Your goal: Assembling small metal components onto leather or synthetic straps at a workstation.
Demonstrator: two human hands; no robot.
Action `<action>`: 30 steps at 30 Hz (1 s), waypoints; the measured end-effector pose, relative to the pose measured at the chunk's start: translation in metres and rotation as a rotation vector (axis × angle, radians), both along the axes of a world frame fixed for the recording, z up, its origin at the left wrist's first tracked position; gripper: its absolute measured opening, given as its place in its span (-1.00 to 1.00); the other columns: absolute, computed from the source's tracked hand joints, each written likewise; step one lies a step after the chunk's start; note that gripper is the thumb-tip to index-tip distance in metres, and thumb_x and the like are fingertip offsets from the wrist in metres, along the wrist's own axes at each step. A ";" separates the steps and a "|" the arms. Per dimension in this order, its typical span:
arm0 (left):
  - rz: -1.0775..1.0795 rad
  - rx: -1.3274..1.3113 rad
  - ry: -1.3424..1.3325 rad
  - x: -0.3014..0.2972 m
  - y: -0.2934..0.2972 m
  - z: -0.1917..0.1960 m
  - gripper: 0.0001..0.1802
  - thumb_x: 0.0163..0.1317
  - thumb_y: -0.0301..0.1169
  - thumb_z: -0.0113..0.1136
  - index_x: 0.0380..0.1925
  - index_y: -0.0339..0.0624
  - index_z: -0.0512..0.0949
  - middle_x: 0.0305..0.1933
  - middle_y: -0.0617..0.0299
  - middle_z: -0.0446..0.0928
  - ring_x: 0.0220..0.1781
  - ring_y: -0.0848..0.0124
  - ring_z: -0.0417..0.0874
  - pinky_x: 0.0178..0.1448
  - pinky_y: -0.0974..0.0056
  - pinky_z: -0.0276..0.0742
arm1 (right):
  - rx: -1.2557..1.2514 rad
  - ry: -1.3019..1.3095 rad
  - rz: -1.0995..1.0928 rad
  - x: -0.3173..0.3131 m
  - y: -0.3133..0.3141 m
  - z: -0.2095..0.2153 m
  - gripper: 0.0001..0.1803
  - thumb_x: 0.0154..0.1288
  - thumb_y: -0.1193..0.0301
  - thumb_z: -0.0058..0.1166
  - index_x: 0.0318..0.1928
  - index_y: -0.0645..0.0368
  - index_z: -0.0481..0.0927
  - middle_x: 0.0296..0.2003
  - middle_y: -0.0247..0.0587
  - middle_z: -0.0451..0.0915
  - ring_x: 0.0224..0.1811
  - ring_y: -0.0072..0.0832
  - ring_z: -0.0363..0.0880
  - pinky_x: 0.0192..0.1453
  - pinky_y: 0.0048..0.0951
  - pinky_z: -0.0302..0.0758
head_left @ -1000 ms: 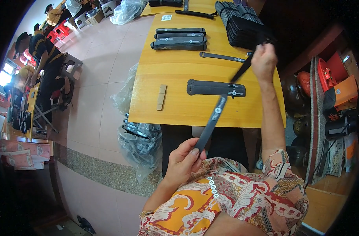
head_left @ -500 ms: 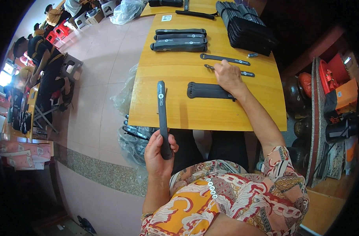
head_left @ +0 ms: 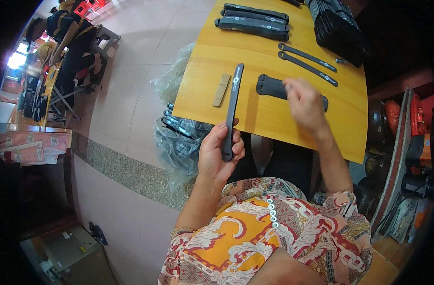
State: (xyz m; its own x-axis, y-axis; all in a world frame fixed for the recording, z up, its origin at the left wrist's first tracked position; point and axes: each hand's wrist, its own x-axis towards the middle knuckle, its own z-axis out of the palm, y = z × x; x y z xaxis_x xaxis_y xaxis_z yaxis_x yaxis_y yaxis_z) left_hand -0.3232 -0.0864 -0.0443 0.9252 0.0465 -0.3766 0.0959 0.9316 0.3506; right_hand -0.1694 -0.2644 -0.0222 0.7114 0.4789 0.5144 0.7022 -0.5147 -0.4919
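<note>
My left hand (head_left: pixel 219 149) is closed around the lower end of a long black strap (head_left: pixel 235 92), which points up and away over the table's near edge. Pale printing marks its upper part. My right hand (head_left: pixel 303 102) hovers just over a stack of black straps (head_left: pixel 272 86) with holed ends. Its fingers are curled and blurred, and I cannot make out anything in them. Beyond it, two single straps (head_left: pixel 312 71) lie side by side at a slant. A flat tan piece (head_left: pixel 221 90) rests left of the held strap.
Bundled black straps (head_left: pixel 252 23) lie at the far side of the yellow table (head_left: pixel 212 57). A thick black pile (head_left: pixel 340 33) stands at the far right. Clear plastic bags (head_left: pixel 179 142) sit beside the table's left edge. Another person (head_left: pixel 67 47) works at the left, and shelves (head_left: pixel 392 161) flank the right.
My right hand has left the second single strap, which now lies beside the first, and has come to the stack. My left hand keeps its strap. The whole view has shifted.
</note>
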 end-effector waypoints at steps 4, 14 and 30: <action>-0.025 0.030 0.028 0.001 -0.008 -0.001 -0.66 0.34 -0.26 -0.15 -0.08 -0.30 0.40 -0.66 0.30 0.26 -0.67 0.45 0.27 -0.58 0.36 0.18 | 0.115 0.174 0.250 -0.080 0.012 0.002 -0.83 0.00 0.62 0.07 -0.30 0.28 0.52 -0.52 -0.04 0.49 -0.48 -0.10 0.50 -0.40 -0.25 0.44; 0.014 0.249 0.077 -0.002 -0.024 0.011 -0.68 0.33 -0.28 -0.13 -0.08 -0.28 0.41 -0.66 0.35 0.27 -0.74 0.61 0.17 -0.71 0.51 0.04 | 0.123 0.079 0.371 -0.117 0.023 0.004 -0.89 -0.01 0.55 0.08 -0.41 0.22 0.45 -0.58 -0.17 0.36 -0.55 -0.25 0.40 -0.47 -0.29 0.33; 0.040 0.382 0.137 -0.002 -0.026 0.007 -0.71 0.32 -0.34 -0.16 -0.09 -0.27 0.43 -0.66 0.35 0.30 -0.75 0.61 0.19 -0.73 0.50 0.05 | 0.097 0.054 0.314 -0.119 0.026 0.004 -0.86 -0.12 0.62 0.08 -0.46 0.23 0.44 -0.58 -0.15 0.38 -0.54 -0.24 0.40 -0.46 -0.27 0.33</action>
